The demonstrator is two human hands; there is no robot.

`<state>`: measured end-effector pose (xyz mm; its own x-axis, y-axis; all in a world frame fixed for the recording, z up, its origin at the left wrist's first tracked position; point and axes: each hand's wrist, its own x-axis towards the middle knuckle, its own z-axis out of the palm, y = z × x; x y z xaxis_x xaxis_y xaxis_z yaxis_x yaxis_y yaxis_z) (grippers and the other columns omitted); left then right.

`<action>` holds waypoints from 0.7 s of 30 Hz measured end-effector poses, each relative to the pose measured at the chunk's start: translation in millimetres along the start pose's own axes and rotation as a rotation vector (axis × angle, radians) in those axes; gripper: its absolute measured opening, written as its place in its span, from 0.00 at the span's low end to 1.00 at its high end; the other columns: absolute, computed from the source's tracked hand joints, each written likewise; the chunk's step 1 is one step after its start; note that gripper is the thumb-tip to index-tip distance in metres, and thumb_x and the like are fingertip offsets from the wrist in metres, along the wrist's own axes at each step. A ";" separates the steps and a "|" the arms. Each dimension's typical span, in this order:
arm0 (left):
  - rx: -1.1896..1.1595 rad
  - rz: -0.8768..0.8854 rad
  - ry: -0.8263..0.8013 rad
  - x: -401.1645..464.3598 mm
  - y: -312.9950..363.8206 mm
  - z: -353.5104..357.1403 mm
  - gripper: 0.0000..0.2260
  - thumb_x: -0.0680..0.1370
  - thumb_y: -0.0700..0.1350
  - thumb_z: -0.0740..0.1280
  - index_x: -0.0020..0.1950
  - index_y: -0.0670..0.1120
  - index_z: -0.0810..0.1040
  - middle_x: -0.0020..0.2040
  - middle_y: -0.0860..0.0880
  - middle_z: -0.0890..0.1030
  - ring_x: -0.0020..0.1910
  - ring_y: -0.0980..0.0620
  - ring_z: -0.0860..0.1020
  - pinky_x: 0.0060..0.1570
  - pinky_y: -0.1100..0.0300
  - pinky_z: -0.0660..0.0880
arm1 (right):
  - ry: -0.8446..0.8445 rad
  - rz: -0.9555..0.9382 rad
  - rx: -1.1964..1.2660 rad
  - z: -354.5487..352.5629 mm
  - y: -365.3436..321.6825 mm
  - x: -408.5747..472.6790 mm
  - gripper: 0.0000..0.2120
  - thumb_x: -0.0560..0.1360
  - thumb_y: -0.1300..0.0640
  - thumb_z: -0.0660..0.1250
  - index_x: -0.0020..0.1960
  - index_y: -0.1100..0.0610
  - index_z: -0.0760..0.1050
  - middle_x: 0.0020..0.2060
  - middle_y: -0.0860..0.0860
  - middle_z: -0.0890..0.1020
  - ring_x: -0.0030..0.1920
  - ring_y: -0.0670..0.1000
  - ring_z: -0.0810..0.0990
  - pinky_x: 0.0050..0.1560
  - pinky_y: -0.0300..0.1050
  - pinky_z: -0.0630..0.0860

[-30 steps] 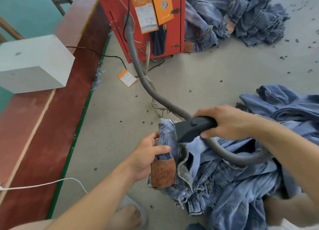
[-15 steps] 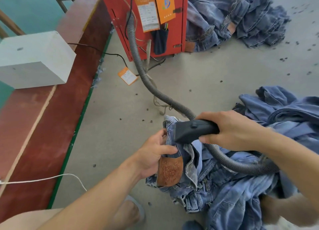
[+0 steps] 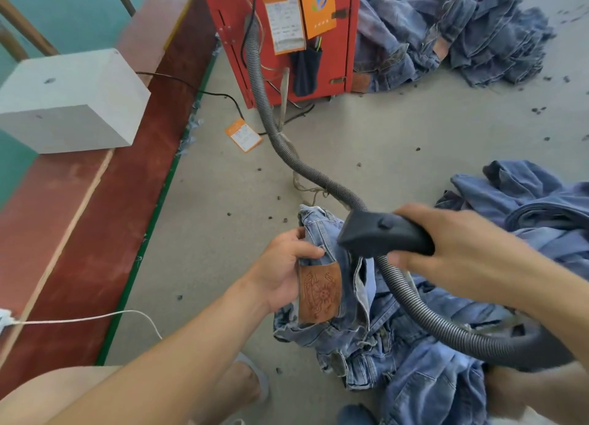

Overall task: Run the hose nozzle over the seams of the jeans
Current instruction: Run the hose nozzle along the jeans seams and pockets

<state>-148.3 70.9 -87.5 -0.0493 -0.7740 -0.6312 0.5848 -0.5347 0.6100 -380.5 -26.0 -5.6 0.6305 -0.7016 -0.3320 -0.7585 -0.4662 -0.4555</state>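
Note:
Light blue jeans (image 3: 379, 338) lie bunched on the grey floor in front of me, waistband raised, with a brown leather patch (image 3: 319, 294) facing up. My left hand (image 3: 283, 275) grips the waistband just above the patch, thumb over the denim. My right hand (image 3: 459, 246) holds the black hose nozzle (image 3: 379, 233), whose mouth points left and sits against the waistband fold. A grey ribbed hose (image 3: 411, 300) loops from the nozzle over the jeans and back to the red machine.
The red machine (image 3: 338, 51) stands at the back with orange tags on it. Denim piles lie at the back right (image 3: 462, 32) and at the right (image 3: 535, 201). A white block (image 3: 70, 102) sits on a red-brown ledge (image 3: 95, 217) on the left. My sandalled foot (image 3: 248, 383) is below.
The nozzle and my right hand have shifted slightly right and up along the waistband. My left hand keeps its grip, and the patch has moved right with it.

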 end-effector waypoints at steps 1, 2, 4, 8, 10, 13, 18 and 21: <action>-0.020 0.001 0.001 0.9 0.8 1.7 0.22 0.79 0.28 0.57 0.74 0.33 0.68 0.62 0.30 0.77 0.55 0.35 0.78 0.58 0.41 0.76 | -0.041 0.015 -0.029 9.1 -3.1 1.1 0.14 0.75 0.39 0.70 0.57 0.35 0.69 0.38 0.39 0.81 0.37 0.40 0.79 0.36 0.37 0.73; -0.034 0.000 -0.004 1.9 1.4 2.4 0.23 0.79 0.28 0.56 0.74 0.32 0.68 0.61 0.31 0.77 0.54 0.36 0.79 0.57 0.42 0.76 | -0.065 0.039 -0.048 16.8 -4.3 4.9 0.14 0.76 0.39 0.70 0.58 0.38 0.70 0.40 0.41 0.81 0.39 0.42 0.79 0.40 0.42 0.75; -0.041 -0.011 -0.015 3.5 2.5 1.8 0.22 0.78 0.28 0.56 0.73 0.33 0.69 0.61 0.32 0.77 0.54 0.37 0.79 0.57 0.42 0.77 | -0.059 0.131 -0.021 23.2 -2.4 17.7 0.13 0.78 0.42 0.69 0.59 0.44 0.72 0.44 0.45 0.81 0.43 0.48 0.80 0.44 0.48 0.76; -0.058 -0.028 -0.012 2.7 3.4 0.2 0.25 0.75 0.29 0.59 0.73 0.34 0.69 0.59 0.33 0.80 0.53 0.38 0.83 0.56 0.43 0.81 | 0.099 0.258 0.114 6.8 14.1 33.6 0.12 0.79 0.44 0.70 0.56 0.51 0.74 0.44 0.53 0.83 0.41 0.55 0.81 0.42 0.52 0.77; -0.069 -0.026 -0.013 2.5 4.9 0.7 0.28 0.72 0.31 0.62 0.73 0.33 0.69 0.59 0.33 0.81 0.53 0.38 0.83 0.56 0.43 0.81 | 0.100 0.229 0.306 -2.9 18.7 25.9 0.08 0.78 0.46 0.72 0.51 0.48 0.76 0.37 0.51 0.84 0.33 0.53 0.83 0.38 0.55 0.82; -0.089 -0.025 -0.027 4.4 5.8 2.3 0.26 0.71 0.32 0.62 0.70 0.35 0.72 0.56 0.35 0.82 0.51 0.40 0.84 0.54 0.44 0.82 | -0.039 0.123 0.280 -3.0 13.2 11.0 0.07 0.75 0.42 0.72 0.48 0.41 0.76 0.33 0.44 0.84 0.28 0.45 0.81 0.28 0.39 0.76; -0.019 -0.011 -0.085 5.5 2.7 6.0 0.25 0.76 0.28 0.58 0.74 0.34 0.68 0.60 0.33 0.78 0.53 0.38 0.81 0.59 0.41 0.78 | -0.035 0.180 0.170 18.8 0.8 26.8 0.08 0.78 0.45 0.71 0.53 0.45 0.75 0.39 0.48 0.83 0.36 0.49 0.82 0.37 0.48 0.78; 0.013 -0.002 -0.095 3.9 -0.7 6.9 0.22 0.78 0.26 0.57 0.71 0.37 0.70 0.61 0.32 0.79 0.56 0.36 0.80 0.55 0.41 0.80 | 0.018 0.251 0.440 13.8 5.2 38.4 0.08 0.79 0.49 0.72 0.54 0.51 0.77 0.38 0.54 0.84 0.31 0.52 0.80 0.37 0.51 0.81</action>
<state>-154.5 66.0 -87.0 -0.1278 -0.8014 -0.5843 0.5741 -0.5402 0.6153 -358.0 -48.0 -32.1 0.4321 -0.7737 -0.4633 -0.7423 -0.0134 -0.6699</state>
